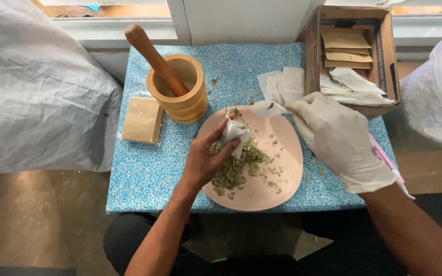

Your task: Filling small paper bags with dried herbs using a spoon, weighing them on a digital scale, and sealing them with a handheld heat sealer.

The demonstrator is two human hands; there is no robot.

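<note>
Standing at the back right corner of the blue speckled table, an open brown cardboard box holds flat tan envelopes stacked toward its far end and loose white paper bags heaped toward its near end. More white paper bags lie fanned out on the table just left of the box. Near the left edge lies a flat square stack of tan packets in clear wrap, just beside a wooden mortar with a wooden pestle leaning out of it to the upper left. A clear plastic tub with dried green matter inside sits off the right side.

On the pink plate in the middle, a heap of dried green leaves lies toward the left half, with crumbs scattered over the rest. The left hand, bare, pinches a small white paper bag between thumb and fingers, just above the leaves. The right hand, in a white glove, grips a white plastic spoon whose bowl hovers over the plate's far rim, close to the bag. A pink tool lies on the table partly under that wrist.
</note>
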